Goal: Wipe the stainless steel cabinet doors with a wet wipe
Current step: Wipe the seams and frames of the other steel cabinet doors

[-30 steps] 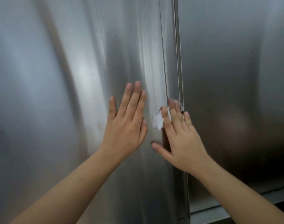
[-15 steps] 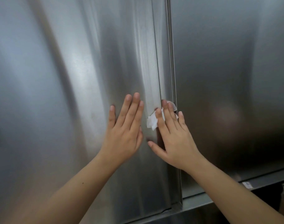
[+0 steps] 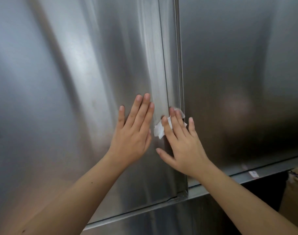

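Note:
Two brushed stainless steel cabinet doors fill the view, the left door (image 3: 68, 99) and the right door (image 3: 238, 65), meeting at a vertical seam. My left hand (image 3: 134, 133) lies flat on the left door with straight fingers, just left of the seam. My right hand (image 3: 182, 143) presses a small white wet wipe (image 3: 159, 129) against the left door's right edge at the seam with straight fingers. Most of the wipe is hidden under those fingers.
The doors' bottom edges and a steel frame rail (image 3: 212, 189) run across the lower part. Under the rail at the right is a dark opening with a brown cardboard box (image 3: 296, 192). A small white label (image 3: 253, 173) sits on the rail.
Both hands have slid lower on the doors along the seam, the wipe staying under the right fingers. The view has tilted down, showing the bottom rail and the box.

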